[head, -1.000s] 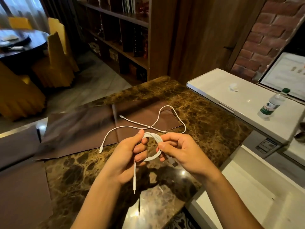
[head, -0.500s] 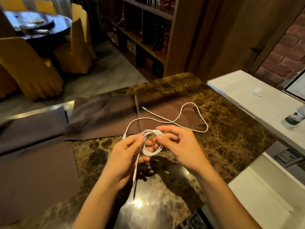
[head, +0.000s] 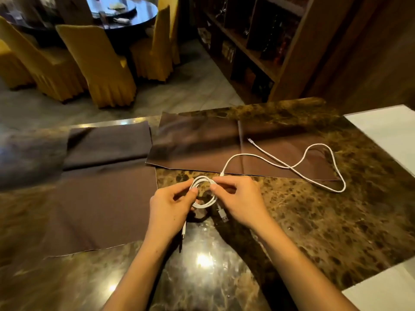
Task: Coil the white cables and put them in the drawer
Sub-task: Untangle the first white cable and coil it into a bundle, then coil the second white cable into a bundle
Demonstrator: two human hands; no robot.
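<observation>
Marble counter (head: 314,221) fills the view, where the left hand (head: 170,205) and right hand (head: 242,200) pinch one nearly wound white coil (head: 205,205) at centre (drawer unseen), while the second cable (head: 290,168) sprawls loose at 2 o'clock, uncoiled

Warm, dim light is falling over the scene, and light from above is glaring off the polished counter (head: 203,260) in bright spots. Dark shadows are pooling across its near middle, while the wide lens is bending and smearing the left edge.
</observation>
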